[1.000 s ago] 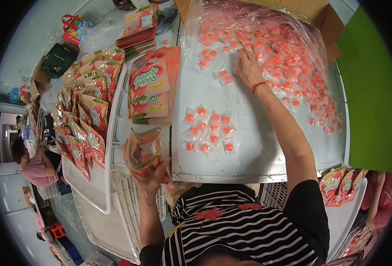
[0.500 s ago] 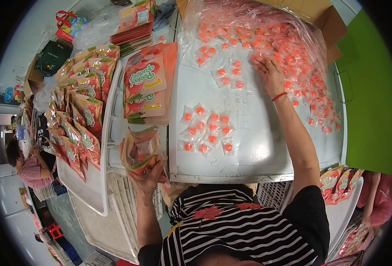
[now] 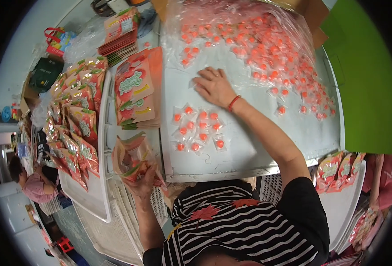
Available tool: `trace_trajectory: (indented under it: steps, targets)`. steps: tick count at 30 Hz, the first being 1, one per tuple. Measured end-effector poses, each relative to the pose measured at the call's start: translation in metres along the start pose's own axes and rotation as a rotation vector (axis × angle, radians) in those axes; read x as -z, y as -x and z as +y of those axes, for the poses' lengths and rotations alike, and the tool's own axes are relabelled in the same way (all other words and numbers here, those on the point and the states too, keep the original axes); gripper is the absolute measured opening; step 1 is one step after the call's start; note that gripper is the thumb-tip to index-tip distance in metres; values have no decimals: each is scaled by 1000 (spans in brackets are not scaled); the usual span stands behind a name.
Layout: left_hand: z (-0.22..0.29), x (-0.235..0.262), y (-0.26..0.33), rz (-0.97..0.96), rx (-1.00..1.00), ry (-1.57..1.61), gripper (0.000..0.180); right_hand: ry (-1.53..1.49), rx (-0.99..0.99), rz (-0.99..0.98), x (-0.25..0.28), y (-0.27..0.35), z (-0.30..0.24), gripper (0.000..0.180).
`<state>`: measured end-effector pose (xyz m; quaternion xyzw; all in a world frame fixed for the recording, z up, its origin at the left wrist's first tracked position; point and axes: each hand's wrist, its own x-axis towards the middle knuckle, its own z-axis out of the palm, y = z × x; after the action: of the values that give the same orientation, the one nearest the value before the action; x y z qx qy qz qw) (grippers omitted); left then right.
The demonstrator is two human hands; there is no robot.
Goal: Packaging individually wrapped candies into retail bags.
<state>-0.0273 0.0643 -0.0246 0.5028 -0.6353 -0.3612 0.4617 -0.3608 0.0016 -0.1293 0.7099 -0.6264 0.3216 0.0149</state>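
Observation:
My left hand (image 3: pixel 140 179) grips a red and pink stand-up pouch (image 3: pixel 133 153) beside the table's left edge, its mouth gaping upward. My right hand (image 3: pixel 214 90) lies palm down on the white tabletop (image 3: pixel 244 142), fingers spread; anything beneath the palm is hidden. Just nearer to me sits a loose group of individually wrapped red-orange candies (image 3: pixel 203 126). Beyond my right hand, a large heap of the same candies (image 3: pixel 271 48) spreads over the far right of the table. A few more wrapped candies (image 3: pixel 188 55) lie at its far left.
Flat pouches (image 3: pixel 138 88) are stacked left of the tabletop, with another pouch stack (image 3: pixel 119 33) behind. Filled pouches (image 3: pixel 78 115) crowd a white tray (image 3: pixel 105 195) at left. Clear plastic (image 3: pixel 231 11) and a cardboard box (image 3: pixel 318 26) border the heap. People (image 3: pixel 38 184) work at both sides.
My right hand has moved left and nearer from the heap's edge, over where a small candy group lay. My left hand still holds the pouch. The whole view has shifted slightly.

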Motion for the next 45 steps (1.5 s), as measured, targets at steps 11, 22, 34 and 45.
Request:
trace_trajectory:
  steps: [11,22,34,45]
  targets:
    - [-10,15,-1,-284,-63,-31,55,256,-230,194,77,49,3,20]
    - [37,-4,4,-134,209,168,19,751,-286,-291,86,41,36,18]
    - [-10,13,7,-85,-60,-14,17,-306,-225,11,66,67,-45,42]
    - [10,-27,-10,-192,-576,-414,96,71,148,-226,22,37,-75,60]
